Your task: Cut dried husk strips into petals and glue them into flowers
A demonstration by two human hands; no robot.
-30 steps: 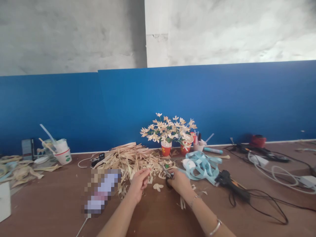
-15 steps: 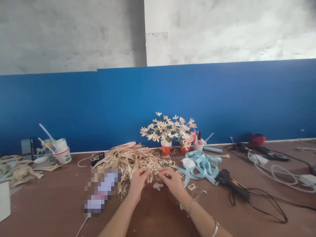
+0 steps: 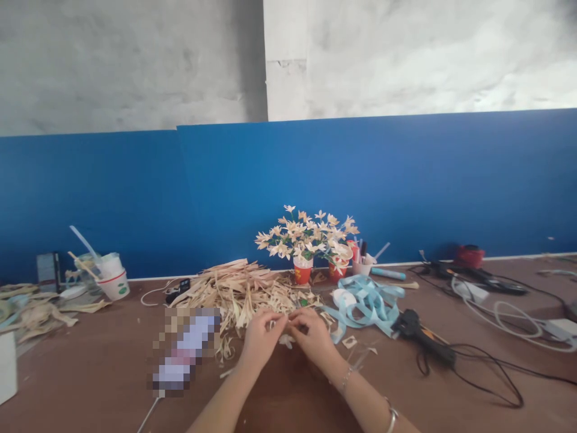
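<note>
My left hand (image 3: 264, 335) and my right hand (image 3: 310, 335) meet at the fingertips, just in front of a heap of dry, straw-coloured husk strips (image 3: 234, 291). Both are closed in a pinch. Whatever lies between the fingers is too small and hidden to name. On the brown table right below them is a small white petal-shaped piece (image 3: 286, 341). Behind the hands, pale husk-like flowers (image 3: 311, 231) on green stems stand in a red and white cup (image 3: 302, 270) and a second red cup (image 3: 338, 270) beside it.
Light blue ribbon (image 3: 367, 300) lies tangled to the right, next to a black glue gun (image 3: 424, 340) with its cord. White cables (image 3: 509, 319) run farther right. A blurred-out phone (image 3: 187, 352) lies at left, and a white cup (image 3: 115, 284) with sticks stands beyond it.
My hands have come together, closing the gap between them; the left moved right and its fingertips now touch the right hand's. The pale scrap seen at the left fingertips is now hidden.
</note>
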